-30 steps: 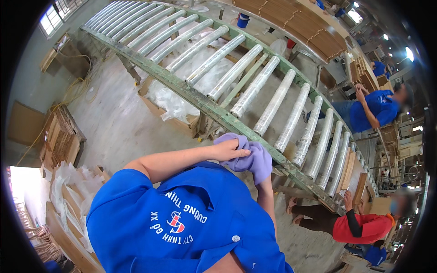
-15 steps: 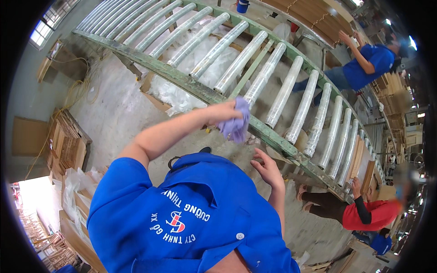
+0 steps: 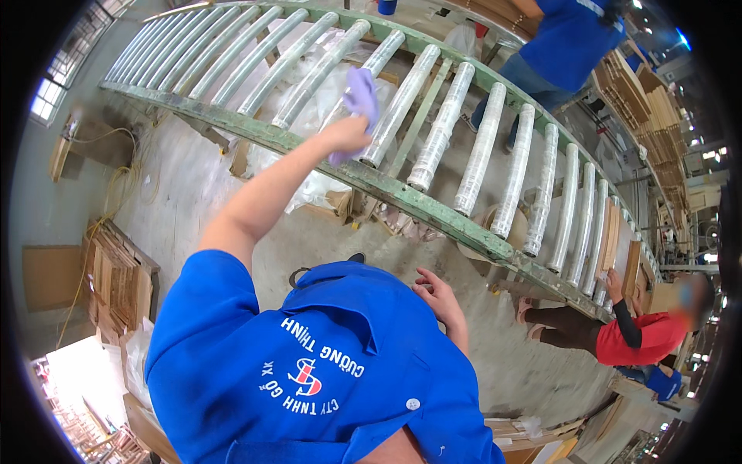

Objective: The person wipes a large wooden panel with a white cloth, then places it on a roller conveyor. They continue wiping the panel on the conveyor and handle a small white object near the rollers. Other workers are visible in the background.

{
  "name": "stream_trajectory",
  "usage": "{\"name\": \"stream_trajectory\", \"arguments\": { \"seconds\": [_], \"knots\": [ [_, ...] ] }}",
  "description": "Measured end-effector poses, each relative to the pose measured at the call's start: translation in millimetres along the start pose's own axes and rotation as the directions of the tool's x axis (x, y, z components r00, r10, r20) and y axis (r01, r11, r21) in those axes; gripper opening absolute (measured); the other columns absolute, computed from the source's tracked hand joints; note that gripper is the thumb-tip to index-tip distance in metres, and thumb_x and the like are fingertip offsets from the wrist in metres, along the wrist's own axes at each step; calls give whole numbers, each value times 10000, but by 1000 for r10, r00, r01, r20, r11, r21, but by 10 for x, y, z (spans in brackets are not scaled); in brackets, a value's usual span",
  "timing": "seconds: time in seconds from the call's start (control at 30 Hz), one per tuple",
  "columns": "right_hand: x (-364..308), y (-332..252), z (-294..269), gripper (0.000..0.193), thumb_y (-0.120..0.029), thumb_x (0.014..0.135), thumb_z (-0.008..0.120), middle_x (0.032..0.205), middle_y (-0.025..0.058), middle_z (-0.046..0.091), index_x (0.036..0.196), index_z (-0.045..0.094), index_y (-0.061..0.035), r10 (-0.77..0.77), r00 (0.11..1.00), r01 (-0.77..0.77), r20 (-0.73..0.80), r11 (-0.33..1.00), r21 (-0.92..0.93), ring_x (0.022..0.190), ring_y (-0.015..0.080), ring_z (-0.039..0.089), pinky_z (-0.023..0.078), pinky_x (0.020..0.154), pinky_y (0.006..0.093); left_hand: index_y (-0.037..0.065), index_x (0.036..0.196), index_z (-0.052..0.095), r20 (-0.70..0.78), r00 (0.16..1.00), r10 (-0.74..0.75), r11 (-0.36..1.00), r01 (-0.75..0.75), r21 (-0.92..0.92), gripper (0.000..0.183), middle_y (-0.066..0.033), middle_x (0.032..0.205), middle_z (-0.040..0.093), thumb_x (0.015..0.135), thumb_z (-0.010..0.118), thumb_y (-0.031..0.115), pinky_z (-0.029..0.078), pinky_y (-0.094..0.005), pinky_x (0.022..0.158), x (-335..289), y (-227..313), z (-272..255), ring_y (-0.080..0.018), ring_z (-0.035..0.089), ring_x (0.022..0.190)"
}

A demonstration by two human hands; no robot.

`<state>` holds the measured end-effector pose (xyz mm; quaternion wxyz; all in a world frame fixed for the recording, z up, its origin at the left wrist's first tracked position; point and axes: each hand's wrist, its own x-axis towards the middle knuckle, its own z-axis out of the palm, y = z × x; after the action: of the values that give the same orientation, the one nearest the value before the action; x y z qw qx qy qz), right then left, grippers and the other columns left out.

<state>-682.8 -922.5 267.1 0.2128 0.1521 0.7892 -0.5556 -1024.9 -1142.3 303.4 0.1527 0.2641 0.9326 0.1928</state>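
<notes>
My left hand (image 3: 348,136) is closed around a purple cloth (image 3: 360,96), reaching over the near rail of a roller conveyor. The cloth hangs above the rollers; whether it touches one I cannot tell. Rows of film-wrapped rollers (image 3: 446,127) lie across the conveyor's worn green frame (image 3: 440,209). Close in front of my blue shirt, my right hand (image 3: 440,297) is held with loosely bent fingers apart and nothing in it.
Beyond the conveyor stands a person in blue (image 3: 568,46). At the right, a person in red (image 3: 638,336) has a hand by wooden boards (image 3: 610,240) on the rollers. Clear plastic sheeting (image 3: 317,189) lies below the conveyor; stacked boards (image 3: 116,271) stand at the left.
My left hand has moved left and farther out over the rollers with the purple cloth. My right hand has drawn slightly back toward my body. The person in blue has shifted left.
</notes>
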Motion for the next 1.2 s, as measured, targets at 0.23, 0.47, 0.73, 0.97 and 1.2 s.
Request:
{"name": "stream_trajectory", "arguments": {
  "seconds": [0.23, 0.47, 0.73, 0.97, 1.2],
  "knots": [
    [45, 136, 97, 471, -218, 819, 598, 956, 113, 600, 1230, 477, -21, 89, 994, -91, -63, 995, -28, 703, 160, 594, 482, 665, 294, 47, 1228, 373, 343, 908, -241, 962, 177, 207, 512, -219, 1160, 524, 774, 528, 226, 431, -496, 859, -1110, -499, 1339, -363, 511, 1077],
    [176, 158, 106, 465, -266, 808, 590, 1003, 142, 616, 1201, 501, -34, 23, 994, -46, -107, 974, -224, 855, 271, 607, 471, 766, 352, 61, 1141, 500, -36, 990, -137, 985, 132, -115, 395, -172, 1038, 570, 796, 555, 245, 445, -413, 802, -955, -734, 1265, -332, 546, 977],
    [145, 1294, 176, 371, -278, 762, 617, 922, 140, 644, 1045, 596, -39, 252, 895, -309, -368, 946, -103, 861, 254, 612, 476, 767, 343, 45, 722, 509, -101, 948, 303, 953, -304, 5, 312, -201, 681, 564, 879, 475, 313, 418, -480, 581, -366, 341, 1417, -400, 548, 656],
    [-1211, 2641, 1050, 258, -291, 721, 588, 735, 139, 646, 801, 663, -57, 687, 449, -559, -571, 715, 421, 690, 276, 629, 500, 647, 369, 49, 724, 498, 263, 641, 721, 690, -698, -189, 288, -206, 671, 550, 861, 519, 302, 404, -472, 566, -660, 1398, 2123, -395, 543, 665],
    [-2148, 3245, 2391, 241, -269, 686, 586, 768, 140, 654, 781, 677, -67, 718, 421, -694, -554, 648, 314, 745, 288, 633, 497, 659, 381, 76, 741, 568, 496, 197, 846, 328, -925, -192, 282, -171, 651, 587, 818, 571, 347, 433, -462, 556, -1129, 2464, 2732, -365, 578, 636]
  ]
}}
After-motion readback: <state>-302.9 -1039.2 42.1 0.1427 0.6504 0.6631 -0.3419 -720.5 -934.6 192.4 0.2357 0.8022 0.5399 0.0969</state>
